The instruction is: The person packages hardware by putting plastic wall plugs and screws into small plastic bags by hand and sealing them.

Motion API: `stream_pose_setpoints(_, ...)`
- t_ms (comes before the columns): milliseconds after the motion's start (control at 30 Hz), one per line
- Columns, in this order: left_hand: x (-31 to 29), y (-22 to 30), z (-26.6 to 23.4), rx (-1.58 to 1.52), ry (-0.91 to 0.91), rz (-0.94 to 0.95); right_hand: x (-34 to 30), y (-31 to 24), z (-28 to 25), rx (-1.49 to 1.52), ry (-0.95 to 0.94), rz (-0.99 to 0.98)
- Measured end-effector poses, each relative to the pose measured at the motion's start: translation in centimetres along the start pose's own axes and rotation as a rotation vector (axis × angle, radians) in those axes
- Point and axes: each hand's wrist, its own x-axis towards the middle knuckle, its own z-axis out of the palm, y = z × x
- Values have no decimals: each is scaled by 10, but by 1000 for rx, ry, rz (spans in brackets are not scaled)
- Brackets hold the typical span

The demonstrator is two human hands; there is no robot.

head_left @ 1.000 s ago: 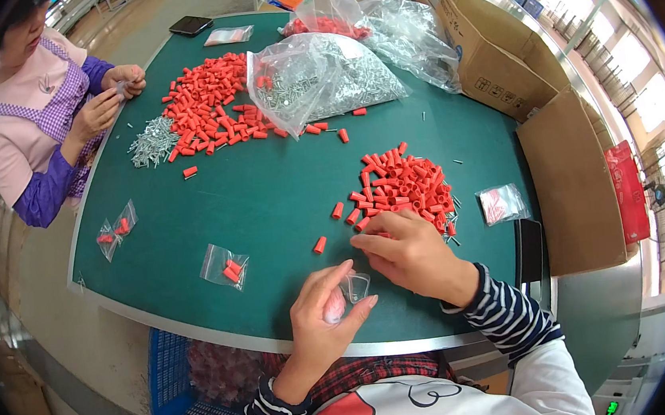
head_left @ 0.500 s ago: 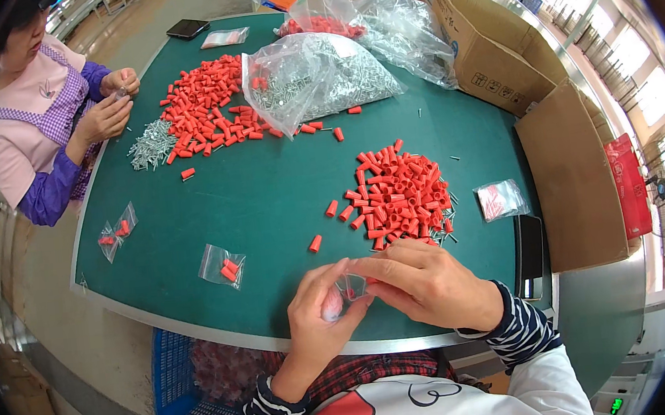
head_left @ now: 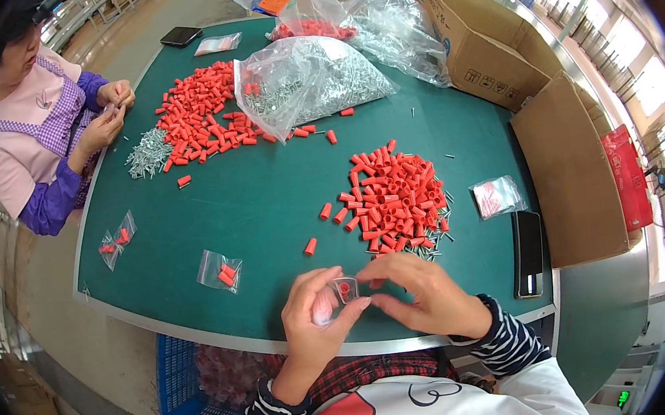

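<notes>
My left hand [head_left: 310,310] is closed around a small clear zip bag [head_left: 347,280], whose mouth stands open toward the right. A red cone-shaped cap [head_left: 345,291] shows through the bag. A whitish-pink bundle [head_left: 324,305], perhaps more bags, sits in the same palm. Close by the bag's mouth is my right hand [head_left: 429,296], thumb and index finger apart; its thumb tip is beside the left thumb. A bit of red shows between its fingers, too little to name. Just beyond lies a heap of red caps [head_left: 399,193] with silver screws [head_left: 448,224] at its edge.
Filled zip bags [head_left: 221,271] [head_left: 118,240] lie leftward, and a stack of bags [head_left: 498,196] and a black phone [head_left: 527,254] rightward. Far back are another cap pile [head_left: 199,108] and a screw bag [head_left: 320,80]. Cardboard boxes [head_left: 566,177] line the right; a co-worker [head_left: 33,132] works at left.
My right fingers have spread and drawn slightly off the bag's mouth. The bag now gapes wider, with a red cap visible in it. The whole view has shifted a little.
</notes>
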Motion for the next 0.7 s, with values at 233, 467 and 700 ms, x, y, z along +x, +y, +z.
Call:
stream_pose_setpoints(233,-2,5,8,-338,5,35,-10,13,27,130,139,10)
stream_pose_setpoints(467,1,15,-5,-160,-28,-86,-14,12,19,419,257,219)
stream_pose_setpoints(700,2,28,-4,-223,-3,-160,-10,14,13,291,222,72)
